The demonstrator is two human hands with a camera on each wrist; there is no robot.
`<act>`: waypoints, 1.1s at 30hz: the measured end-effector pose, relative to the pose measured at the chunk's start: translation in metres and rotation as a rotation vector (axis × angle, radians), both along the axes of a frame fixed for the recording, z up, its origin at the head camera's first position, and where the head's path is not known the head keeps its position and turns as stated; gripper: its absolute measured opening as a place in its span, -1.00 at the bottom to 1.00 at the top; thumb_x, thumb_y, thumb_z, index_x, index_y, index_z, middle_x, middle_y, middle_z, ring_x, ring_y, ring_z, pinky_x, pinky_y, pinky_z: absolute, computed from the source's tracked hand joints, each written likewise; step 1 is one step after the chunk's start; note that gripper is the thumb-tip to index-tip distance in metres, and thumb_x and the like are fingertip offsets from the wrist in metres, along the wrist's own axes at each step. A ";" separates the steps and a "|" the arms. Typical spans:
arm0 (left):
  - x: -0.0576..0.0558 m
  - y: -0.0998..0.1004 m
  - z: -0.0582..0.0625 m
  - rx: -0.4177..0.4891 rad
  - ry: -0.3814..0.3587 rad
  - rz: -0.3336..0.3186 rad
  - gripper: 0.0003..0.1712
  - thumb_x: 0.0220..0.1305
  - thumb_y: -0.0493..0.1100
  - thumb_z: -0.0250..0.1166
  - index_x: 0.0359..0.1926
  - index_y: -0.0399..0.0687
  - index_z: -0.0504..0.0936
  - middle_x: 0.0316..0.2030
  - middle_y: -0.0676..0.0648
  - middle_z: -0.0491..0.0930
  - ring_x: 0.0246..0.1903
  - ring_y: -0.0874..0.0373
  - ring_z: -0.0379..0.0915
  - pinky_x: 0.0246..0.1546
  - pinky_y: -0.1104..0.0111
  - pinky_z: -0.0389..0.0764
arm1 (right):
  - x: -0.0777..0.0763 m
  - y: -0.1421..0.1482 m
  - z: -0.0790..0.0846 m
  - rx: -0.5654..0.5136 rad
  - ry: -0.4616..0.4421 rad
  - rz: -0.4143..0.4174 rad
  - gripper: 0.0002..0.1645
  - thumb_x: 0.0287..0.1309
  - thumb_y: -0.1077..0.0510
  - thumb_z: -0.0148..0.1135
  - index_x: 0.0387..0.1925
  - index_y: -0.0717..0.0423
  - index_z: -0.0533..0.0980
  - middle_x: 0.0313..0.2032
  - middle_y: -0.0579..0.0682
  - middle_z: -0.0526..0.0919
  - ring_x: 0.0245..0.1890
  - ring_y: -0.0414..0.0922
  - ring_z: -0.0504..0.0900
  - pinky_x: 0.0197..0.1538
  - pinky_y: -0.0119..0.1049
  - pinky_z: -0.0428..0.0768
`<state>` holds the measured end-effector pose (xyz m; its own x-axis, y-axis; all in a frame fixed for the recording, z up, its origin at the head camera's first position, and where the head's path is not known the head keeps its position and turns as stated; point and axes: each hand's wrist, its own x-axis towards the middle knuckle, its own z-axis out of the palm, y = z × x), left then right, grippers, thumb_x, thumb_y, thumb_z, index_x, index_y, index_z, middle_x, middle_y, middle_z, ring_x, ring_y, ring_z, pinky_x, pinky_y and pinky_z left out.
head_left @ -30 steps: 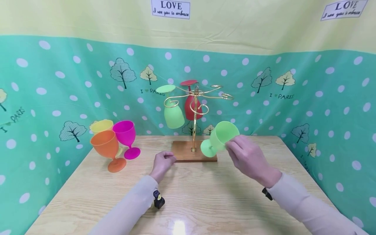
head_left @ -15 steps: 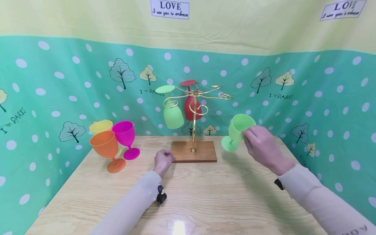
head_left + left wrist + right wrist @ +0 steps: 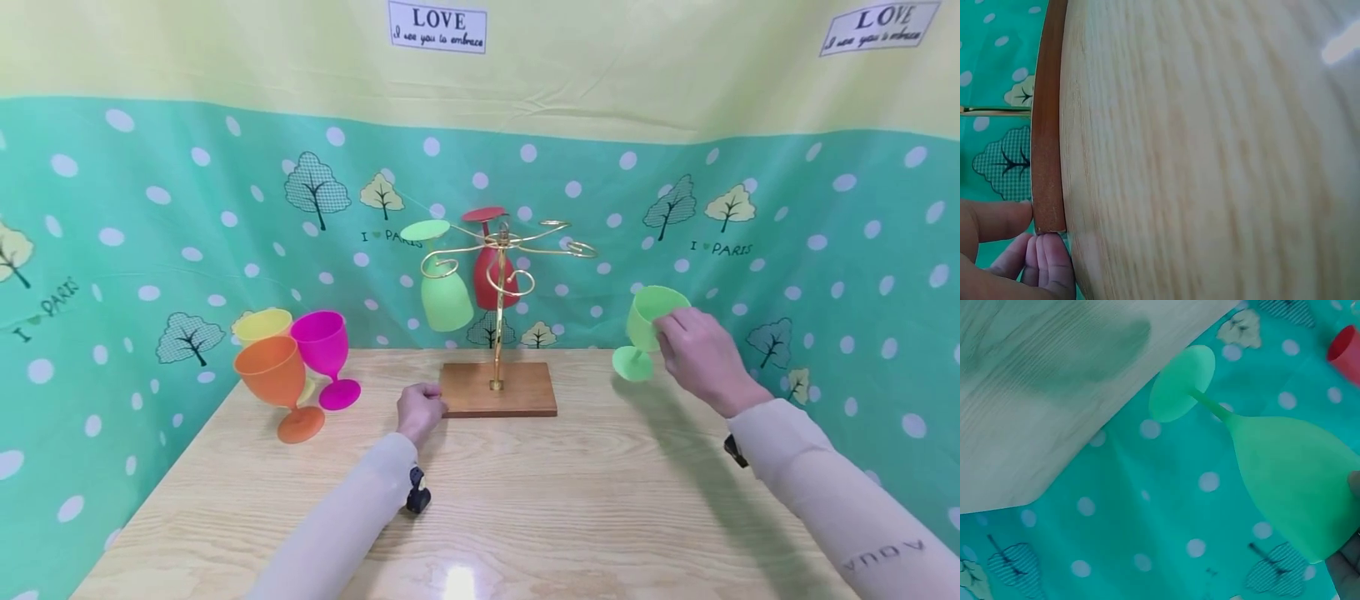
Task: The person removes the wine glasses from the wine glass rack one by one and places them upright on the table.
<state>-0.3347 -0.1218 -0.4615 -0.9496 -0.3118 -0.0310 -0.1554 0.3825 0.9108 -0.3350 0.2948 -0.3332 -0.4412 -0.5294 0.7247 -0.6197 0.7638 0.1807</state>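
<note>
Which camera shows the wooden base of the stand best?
The head view: it shows nearly all of the wooden base, top and front edge, with the left hand at one corner. The left wrist view shows mainly its front edge; the right wrist view, none of it.

Green goblet [image 3: 642,323] aslant in right hand [image 3: 701,360]

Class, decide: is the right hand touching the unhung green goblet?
Touching. The head view shows the right hand pinching the unhung green goblet by its bowl, near the rim.
</note>
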 end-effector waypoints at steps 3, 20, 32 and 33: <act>0.000 0.000 0.001 -0.006 -0.011 -0.002 -0.63 0.01 -0.41 0.33 -0.07 -0.27 0.64 -0.21 -0.16 0.61 -0.19 -0.01 0.53 -0.21 0.27 0.60 | -0.006 0.009 -0.002 0.003 -0.046 -0.062 -0.83 0.00 0.44 0.23 -0.28 0.35 0.54 -0.37 0.15 0.57 -0.37 0.09 0.50 -0.30 -0.08 0.53; 0.002 -0.001 -0.001 0.026 -0.015 -0.035 -0.63 0.05 -0.43 0.31 -0.04 -0.32 0.60 -0.18 -0.20 0.59 -0.18 -0.02 0.54 -0.23 0.29 0.60 | -0.030 0.030 -0.015 0.028 -0.239 -0.241 -0.78 0.09 0.40 0.15 -0.18 0.40 0.52 -0.37 0.20 0.54 -0.41 0.08 0.45 -0.37 -0.09 0.46; 0.000 -0.003 -0.003 0.035 -0.023 -0.040 -0.63 0.05 -0.42 0.30 -0.04 -0.30 0.60 -0.19 -0.18 0.58 -0.19 -0.01 0.52 -0.27 0.32 0.60 | -0.034 0.031 -0.024 0.011 -0.410 -0.341 -0.71 0.19 0.38 0.08 -0.04 0.40 0.47 -0.26 0.26 0.52 -0.30 0.13 0.46 -0.24 0.00 0.52; 0.000 -0.003 -0.003 0.035 -0.024 -0.041 -0.63 0.06 -0.42 0.30 -0.04 -0.30 0.60 -0.18 -0.18 0.58 -0.19 -0.01 0.52 -0.27 0.31 0.60 | -0.034 0.031 -0.025 0.006 -0.413 -0.342 -0.71 0.19 0.38 0.07 -0.03 0.40 0.47 -0.25 0.26 0.52 -0.29 0.13 0.46 -0.23 0.01 0.52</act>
<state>-0.3344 -0.1250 -0.4643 -0.9604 -0.2710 -0.0646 -0.1626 0.3569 0.9199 -0.3691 0.3257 -0.3580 -0.8370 -0.3094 0.4514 -0.3563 0.9341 -0.0205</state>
